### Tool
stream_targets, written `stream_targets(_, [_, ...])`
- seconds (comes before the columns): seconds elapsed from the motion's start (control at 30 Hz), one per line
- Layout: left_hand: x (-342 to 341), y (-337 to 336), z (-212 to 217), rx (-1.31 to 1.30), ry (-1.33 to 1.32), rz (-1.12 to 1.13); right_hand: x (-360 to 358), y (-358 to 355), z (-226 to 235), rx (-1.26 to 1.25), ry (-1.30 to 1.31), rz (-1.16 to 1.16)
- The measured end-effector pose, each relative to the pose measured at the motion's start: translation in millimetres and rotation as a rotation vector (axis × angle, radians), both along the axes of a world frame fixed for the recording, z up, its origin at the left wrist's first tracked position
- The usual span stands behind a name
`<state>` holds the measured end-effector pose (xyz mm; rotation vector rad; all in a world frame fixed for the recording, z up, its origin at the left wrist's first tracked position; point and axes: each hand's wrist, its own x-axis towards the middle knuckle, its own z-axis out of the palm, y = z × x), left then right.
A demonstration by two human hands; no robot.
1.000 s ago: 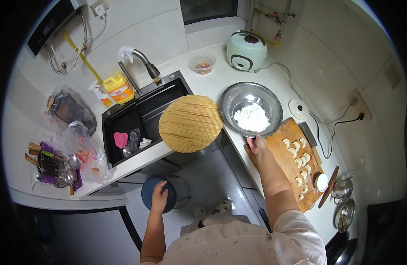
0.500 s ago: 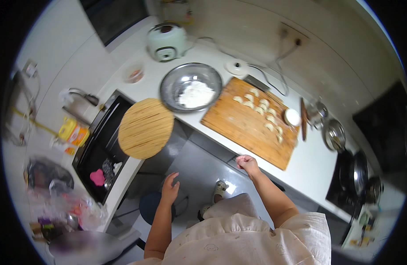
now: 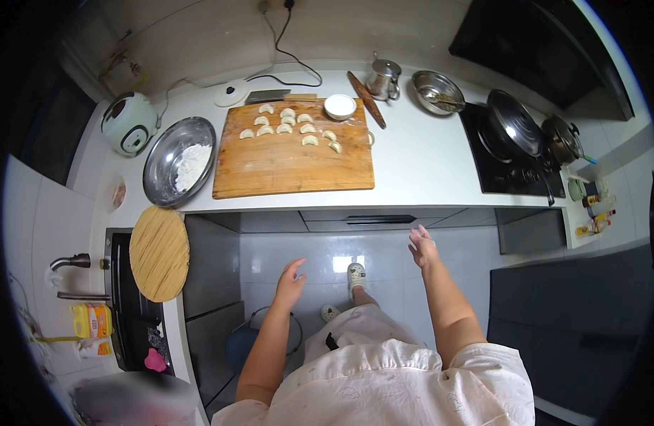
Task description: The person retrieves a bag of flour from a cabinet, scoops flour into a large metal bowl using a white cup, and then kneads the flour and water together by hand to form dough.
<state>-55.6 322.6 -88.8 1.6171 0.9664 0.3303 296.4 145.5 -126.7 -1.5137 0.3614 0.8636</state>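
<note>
At twelve o'clock from your empty, loosely spread left hand [image 3: 291,286], the cutting board [image 3: 288,170] is lying with its long axis running nine-to-three, ten o'clock from your empty, part-spread right hand [image 3: 423,249].

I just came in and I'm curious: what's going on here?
A person stands by the counter, holding nothing: the left hand and right hand are both in the air in front of it. Little crescent-shaped dough pieces lie on a wooden board. A metal bowl with white powder stands left of the board, and a round tan mat lies partly over the sink.
</note>
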Motion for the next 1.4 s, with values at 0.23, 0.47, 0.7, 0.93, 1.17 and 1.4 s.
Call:
stream_targets(0.23, [41.5,-25.1,21.9,-0.209,-0.063,0.059,51.9,19.0,-5.2,0.291,0.186,-0.133])
stream_targets(0.47, [71.5,-28.0,27.2,-0.593,-0.347,0.544,88.8,53.7,-66.6,0.180,0.260,-0.231])
stream_targets(0.7, [94.0,-34.2,14.7,-0.667,-0.307,0.578,101.9,47.1,-96.9,0.190,0.257,-0.124])
stream_targets(0.93, [126.1,-31.4,-13.9,-0.749,-0.191,0.529,77.8,10.9,-95.0,0.179,0.247,-0.038])
stream_targets(1.17, [134.7,-23.7,-41.8,-0.876,-0.122,0.578,65.1,-59.3,-39.5,-0.319,0.055,0.664])
stream_targets(1.4, [119.1,-39.1,-84.9,-0.913,-0.043,0.646,97.5,-80.8,-47.5,-0.484,-0.639,0.541])
